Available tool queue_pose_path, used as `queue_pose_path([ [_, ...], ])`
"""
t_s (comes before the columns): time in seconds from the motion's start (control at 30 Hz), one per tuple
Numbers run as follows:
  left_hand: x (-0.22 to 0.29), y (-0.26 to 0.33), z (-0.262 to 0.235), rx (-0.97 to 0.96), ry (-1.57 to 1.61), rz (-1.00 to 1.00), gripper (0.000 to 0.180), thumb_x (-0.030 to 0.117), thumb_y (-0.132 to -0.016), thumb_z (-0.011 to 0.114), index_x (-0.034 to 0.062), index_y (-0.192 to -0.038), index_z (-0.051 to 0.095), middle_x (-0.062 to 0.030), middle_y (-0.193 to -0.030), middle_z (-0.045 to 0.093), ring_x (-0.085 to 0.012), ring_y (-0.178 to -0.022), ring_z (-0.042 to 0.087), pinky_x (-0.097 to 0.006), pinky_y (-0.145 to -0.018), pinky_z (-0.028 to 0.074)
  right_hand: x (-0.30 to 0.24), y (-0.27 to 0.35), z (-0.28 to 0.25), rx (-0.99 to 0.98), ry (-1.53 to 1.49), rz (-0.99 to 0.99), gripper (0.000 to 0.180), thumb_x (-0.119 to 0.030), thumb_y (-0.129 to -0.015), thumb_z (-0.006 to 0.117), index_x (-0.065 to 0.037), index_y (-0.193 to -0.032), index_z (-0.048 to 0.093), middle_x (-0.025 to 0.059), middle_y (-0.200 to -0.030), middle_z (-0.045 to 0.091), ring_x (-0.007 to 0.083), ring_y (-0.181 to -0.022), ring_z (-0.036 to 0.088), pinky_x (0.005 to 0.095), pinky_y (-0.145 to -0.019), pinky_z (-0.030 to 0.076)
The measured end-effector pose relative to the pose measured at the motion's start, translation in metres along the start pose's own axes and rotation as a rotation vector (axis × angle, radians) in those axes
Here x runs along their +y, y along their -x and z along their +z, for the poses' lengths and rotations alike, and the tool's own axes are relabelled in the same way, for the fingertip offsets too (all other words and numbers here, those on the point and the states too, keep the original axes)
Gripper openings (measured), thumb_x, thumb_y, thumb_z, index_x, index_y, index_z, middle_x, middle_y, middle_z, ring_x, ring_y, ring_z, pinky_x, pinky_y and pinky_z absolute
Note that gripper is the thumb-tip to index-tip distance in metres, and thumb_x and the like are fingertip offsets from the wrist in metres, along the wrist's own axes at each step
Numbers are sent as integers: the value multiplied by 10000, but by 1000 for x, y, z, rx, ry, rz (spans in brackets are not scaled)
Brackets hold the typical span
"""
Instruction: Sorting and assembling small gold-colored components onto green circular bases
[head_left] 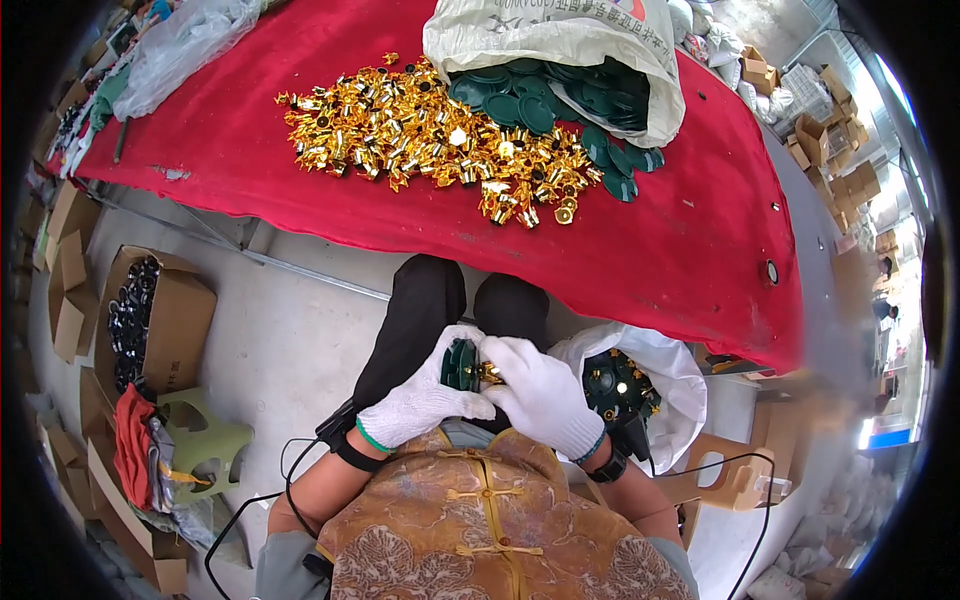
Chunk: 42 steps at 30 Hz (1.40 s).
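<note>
Green disc (458, 363) and a small gold fitting (489, 373) sit together between both gloved hands, held over the person's lap just in front of the knees. The left hand (420, 400) has its grip closed around the disc from the left and below, thumb near the rim; the right hand (545, 395) has its grip narrow, pinching the gold fitting against the disc's face. By the look of it the step in hand is joining the gold piece to the disc, and it seems mid-way: the two parts touch, but whether the fitting is seated I cannot tell. The next move likely calls for firm, square pressure. Just to the right, a white bag (655, 365) holds green pieces with gold on them. Up on the red bench (700, 250) lie a heap of gold fittings (420, 140) and a sack of green discs (560, 95).
</note>
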<state>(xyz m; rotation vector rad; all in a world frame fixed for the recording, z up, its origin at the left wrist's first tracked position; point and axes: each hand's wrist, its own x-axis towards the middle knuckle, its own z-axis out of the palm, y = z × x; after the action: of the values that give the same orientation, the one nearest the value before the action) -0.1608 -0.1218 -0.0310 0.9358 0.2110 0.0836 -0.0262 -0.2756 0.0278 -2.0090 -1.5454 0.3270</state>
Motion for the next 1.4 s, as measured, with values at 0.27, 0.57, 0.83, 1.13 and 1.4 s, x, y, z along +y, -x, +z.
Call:
queue_pose_path([
  [0.27, -2, 6, 0, -82, -427, 69, 878, 57, -701, 984, 124, -1350, 396, -4, -1140, 492, -96, -1031, 517, -308, -881, 508, 14, 29, 53, 203, -25, -23, 235, -221, -965, 695, -78, -1145, 647, 145, -856, 613, 329, -644, 660, 418, -603, 535],
  [0.57, -18, 5, -14, 32, -481, 3, 778, 104, -767, 965, 111, -1339, 438, -42, -1243, 534, -152, -1132, 564, -319, -971, 506, 13, 16, 29, -108, -542, 456, 337, -316, -1063, 590, -22, -1228, 588, 126, -848, 667, 290, -686, 711, 395, -596, 583],
  [0.83, -22, 22, -18, -17, 255, -345, 451, 68, -1019, 718, 139, -1381, 457, -61, -1268, 610, -219, -1149, 678, -383, -929, 596, 16, 35, 55, -37, 119, -33, 359, -137, -895, 656, -79, -1245, 606, 147, -995, 622, 339, -762, 706, 442, -651, 584],
  [1.13, -35, 14, -13, 17, -837, 158, 812, 287, -778, 963, 71, -1349, 428, -69, -1108, 558, -160, -997, 585, -358, -881, 541, 46, 34, 81, -259, -1194, 812, 211, -221, -1032, 609, -54, -1151, 660, 224, -1059, 701, 352, -801, 733, 481, -658, 595],
  [1.4, -23, 25, -11, 5, 250, -394, 433, 295, -1030, 754, 142, -1337, 490, -18, -1162, 608, -106, -1000, 653, -266, -825, 567, 17, 38, 62, -134, 110, 85, 376, -264, -975, 638, -111, -1318, 621, 180, -1054, 649, 404, -807, 714, 526, -733, 587],
])
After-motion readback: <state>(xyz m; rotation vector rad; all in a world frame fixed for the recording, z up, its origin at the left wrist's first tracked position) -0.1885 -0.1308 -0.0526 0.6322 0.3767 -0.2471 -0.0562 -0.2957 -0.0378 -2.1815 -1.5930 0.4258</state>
